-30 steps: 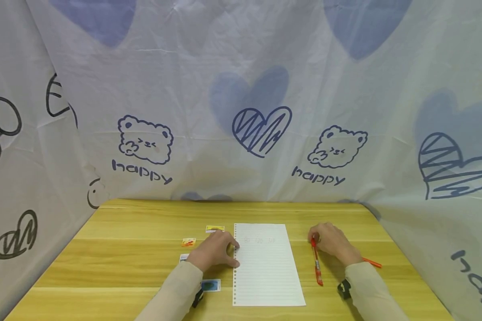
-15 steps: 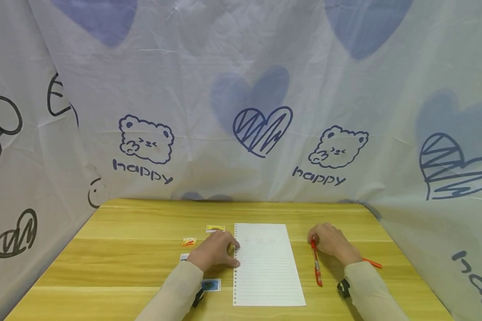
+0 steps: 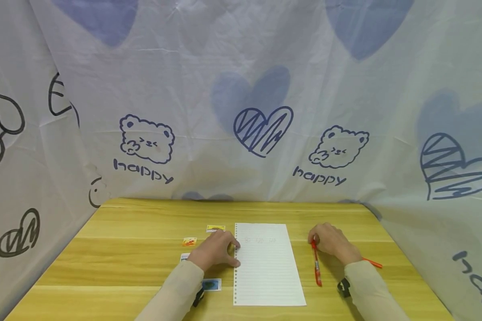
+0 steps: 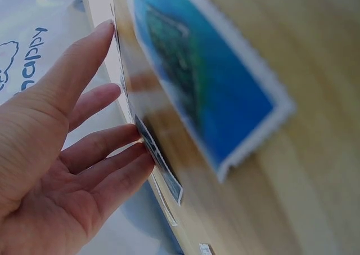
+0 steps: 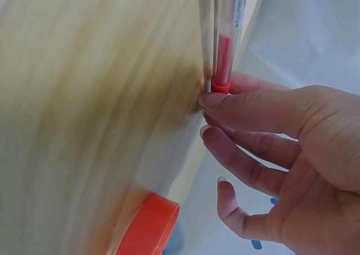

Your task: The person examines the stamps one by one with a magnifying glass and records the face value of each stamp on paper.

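My left hand (image 3: 215,250) rests at the punched left edge of a lined sheet of loose-leaf paper (image 3: 267,276), thumb and forefinger spread apart. Faint pale writing runs across the sheet near its top. In the left wrist view, the fingertips lie over a dark stamp (image 4: 163,168), and a blue stamp (image 4: 211,86) with serrated edges is close to the camera. My right hand (image 3: 331,240) is to the right of the sheet. Its thumb and fingers pinch the far end of a clear-barrelled red pen (image 3: 317,265), which lies lengthwise along the table.
Beside the left hand are a yellow stamp (image 3: 215,228), a red-and-yellow stamp (image 3: 189,241) and a partly covered stamp (image 3: 184,257). An orange-red tube (image 3: 372,262) shows beyond the right wrist. Printed white cloth (image 3: 209,178) hangs behind the wooden table (image 3: 136,249).
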A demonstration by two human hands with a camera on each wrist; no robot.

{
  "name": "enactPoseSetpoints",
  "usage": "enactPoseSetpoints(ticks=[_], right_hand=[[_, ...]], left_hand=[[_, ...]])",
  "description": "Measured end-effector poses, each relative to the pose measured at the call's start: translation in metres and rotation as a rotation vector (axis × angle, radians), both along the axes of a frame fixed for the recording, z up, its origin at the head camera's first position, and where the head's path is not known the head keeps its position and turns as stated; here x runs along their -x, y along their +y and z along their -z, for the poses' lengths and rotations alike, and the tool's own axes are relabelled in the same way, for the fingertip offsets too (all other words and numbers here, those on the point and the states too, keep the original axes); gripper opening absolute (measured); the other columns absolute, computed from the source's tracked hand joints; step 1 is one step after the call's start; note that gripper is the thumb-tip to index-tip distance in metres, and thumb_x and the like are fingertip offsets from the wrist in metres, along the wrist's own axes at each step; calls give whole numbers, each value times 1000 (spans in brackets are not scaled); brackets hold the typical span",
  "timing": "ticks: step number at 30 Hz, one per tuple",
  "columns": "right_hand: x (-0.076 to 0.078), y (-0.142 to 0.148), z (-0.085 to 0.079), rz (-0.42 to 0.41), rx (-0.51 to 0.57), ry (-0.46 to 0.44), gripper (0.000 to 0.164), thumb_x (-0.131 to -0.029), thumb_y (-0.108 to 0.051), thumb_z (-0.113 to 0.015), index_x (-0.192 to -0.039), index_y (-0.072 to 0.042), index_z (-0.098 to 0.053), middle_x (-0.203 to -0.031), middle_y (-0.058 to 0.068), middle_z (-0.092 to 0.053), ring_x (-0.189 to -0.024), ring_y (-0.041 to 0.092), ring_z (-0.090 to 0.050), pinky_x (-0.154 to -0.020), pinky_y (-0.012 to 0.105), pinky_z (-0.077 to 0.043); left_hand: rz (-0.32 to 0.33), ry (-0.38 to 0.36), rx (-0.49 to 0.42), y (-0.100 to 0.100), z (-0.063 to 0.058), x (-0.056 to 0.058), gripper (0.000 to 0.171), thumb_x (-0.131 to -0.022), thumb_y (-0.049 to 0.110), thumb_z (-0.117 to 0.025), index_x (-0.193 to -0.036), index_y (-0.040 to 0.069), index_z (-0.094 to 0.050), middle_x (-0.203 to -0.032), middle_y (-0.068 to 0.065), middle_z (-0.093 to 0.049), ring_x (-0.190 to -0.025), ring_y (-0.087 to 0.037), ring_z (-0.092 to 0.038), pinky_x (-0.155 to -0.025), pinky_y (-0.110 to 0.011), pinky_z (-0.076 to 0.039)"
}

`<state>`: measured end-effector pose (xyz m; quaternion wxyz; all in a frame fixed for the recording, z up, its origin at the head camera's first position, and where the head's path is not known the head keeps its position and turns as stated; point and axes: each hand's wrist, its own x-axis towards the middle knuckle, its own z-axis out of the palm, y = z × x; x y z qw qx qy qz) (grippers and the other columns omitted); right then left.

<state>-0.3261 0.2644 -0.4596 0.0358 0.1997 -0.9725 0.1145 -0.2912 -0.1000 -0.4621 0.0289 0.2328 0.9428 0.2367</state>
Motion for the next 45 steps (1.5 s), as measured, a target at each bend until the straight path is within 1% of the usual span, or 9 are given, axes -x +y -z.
enactPoseSetpoints(ticks=[8, 15, 17, 20, 23, 30, 35, 41, 45], right_hand=[[0, 0, -1, 9, 16, -26, 25, -80, 9, -74, -84, -15, -79, -93, 3, -77, -85, 21, -64, -83, 49, -58], [-3, 4, -5, 18, 101, -20, 30, -81, 10, -63, -96, -9, -81, -90, 8, -76, -84, 23, -67, -81, 47, -59], [-4, 7, -8, 35, 137, -30, 28, -84, 8, -64, -101, -7, -80, -91, 9, -75, -84, 23, -67, -80, 46, -59], [-7, 9, -11, 47, 178, -46, 25, -86, 5, -68, -106, -6, -79, -95, 10, -76, -86, 23, -67, -81, 46, -59], [-11, 10, -12, 24, 197, -41, 25, -85, 5, -71, -106, -5, -79, -95, 10, -76, -85, 22, -67, -79, 44, -59], [-15, 12, -12, -20, 236, -1, 25, -83, 6, -72, -105, -3, -79, -91, 10, -76, -79, 16, -65, -73, 35, -57], [-17, 9, -15, -21, 256, -6, 25, -83, 6, -71, -105, -3, -78, -91, 10, -76, -79, 16, -64, -71, 33, -55], [-20, 7, -20, -4, 258, -25, 24, -84, 5, -71, -106, -4, -78, -94, 10, -76, -82, 16, -65, -72, 32, -55], [-24, 7, -26, 25, 270, -49, 23, -87, 3, -71, -106, -6, -78, -96, 11, -75, -84, 18, -65, -75, 35, -56]], left_hand=[[8, -6, -4, -1, 1, 1, 48, -70, 27, -96, -110, 7, -80, -120, -10, -77, -80, -14, -51, -73, -30, -44], [22, 3, 11, -1, 0, 3, 48, -71, 29, -96, -111, 7, -80, -118, -10, -77, -79, -14, -51, -71, -28, -43], [23, 5, 13, 1, 0, 4, 48, -71, 29, -96, -110, 6, -80, -118, -10, -77, -81, -14, -53, -74, -29, -47], [26, 8, 19, 2, -1, 4, 47, -70, 29, -96, -109, 6, -80, -117, -10, -77, -89, -15, -61, -85, -34, -55], [34, 18, 30, 2, -3, 3, 47, -69, 29, -97, -106, 6, -80, -114, -9, -78, -97, -20, -66, -94, -41, -57], [54, 61, 72, 3, -5, 4, 46, -66, 32, -98, -102, 7, -81, -108, -7, -77, -95, -23, -63, -89, -43, -57], [63, 51, 81, 1, -6, 5, 48, -68, 34, -97, -106, 9, -81, -112, -6, -78, -100, -25, -66, -91, -44, -58], [9, 8, 8, -14, -20, 5, 47, -82, 30, -88, -121, 8, -75, -128, -8, -74, -125, -34, -64, -107, -51, -52], [-57, 6, -49, -35, -29, 4, 39, -88, 25, -83, -121, 8, -75, -129, -8, -73, -128, -34, -63, -110, -52, -50]])
